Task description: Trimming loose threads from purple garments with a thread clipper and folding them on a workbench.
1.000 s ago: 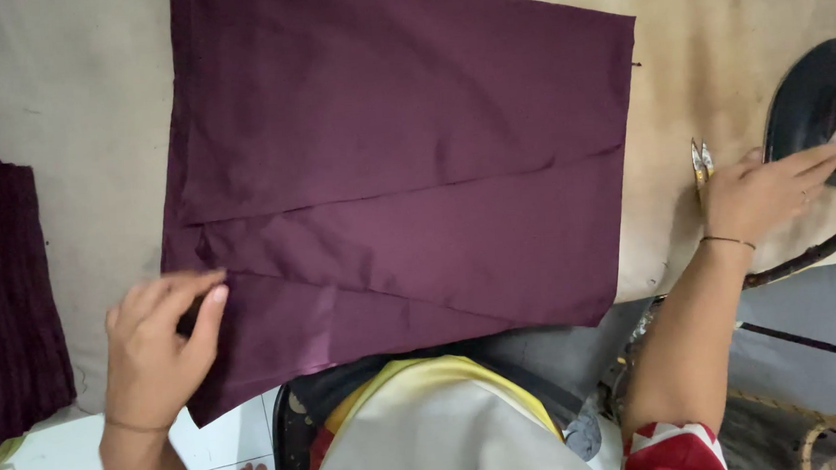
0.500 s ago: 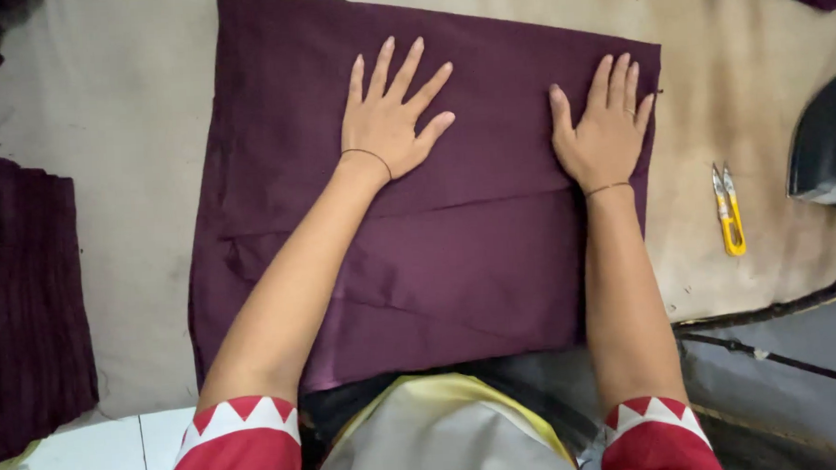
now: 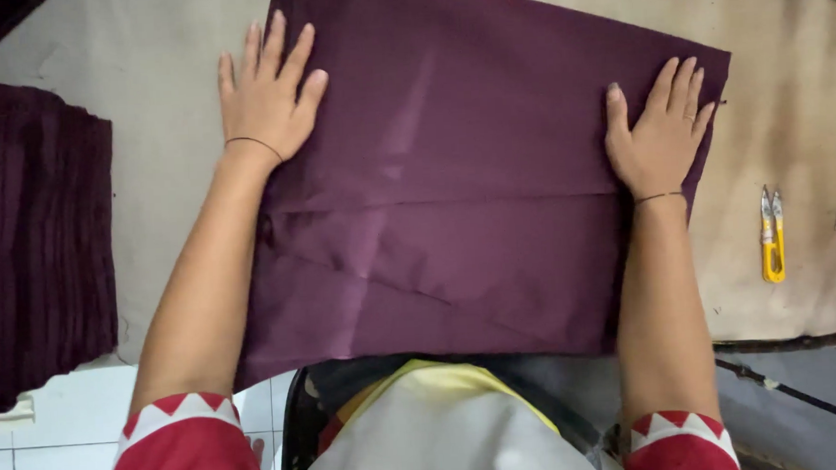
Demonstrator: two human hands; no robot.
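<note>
- Beige padding covers the worktable (image 3: pixel 175 48), stained darker toward the right; pale floor tiles show below its near edge at lower left.
- Spread across the middle of the table lies a dark purple fabric piece (image 3: pixel 463 195), folded, with a horizontal fold line and a slanting crease across its near half; its near edge hangs just over the table edge toward the person.
- Left hand (image 3: pixel 266 96) lies flat, palm down, on the fabric's left edge near the far corner, fingers straight and slightly spread, pointing away from the body; it grips nothing. A thin band circles the wrist, and the forearm runs straight back to a red sleeve with white zigzag trim.
- Right hand (image 3: pixel 658 130) also presses flat and open on the fabric, close to its right edge, fingers fanned apart and angled up to the right, holding nothing. Its forearm runs almost straight down to a matching sleeve.
- Just right of the fabric, apart from it, lie yellow thread snips (image 3: pixel 771 238).
- Far left, a stack of purple fabric (image 3: pixel 33 233) rests on the table.
</note>
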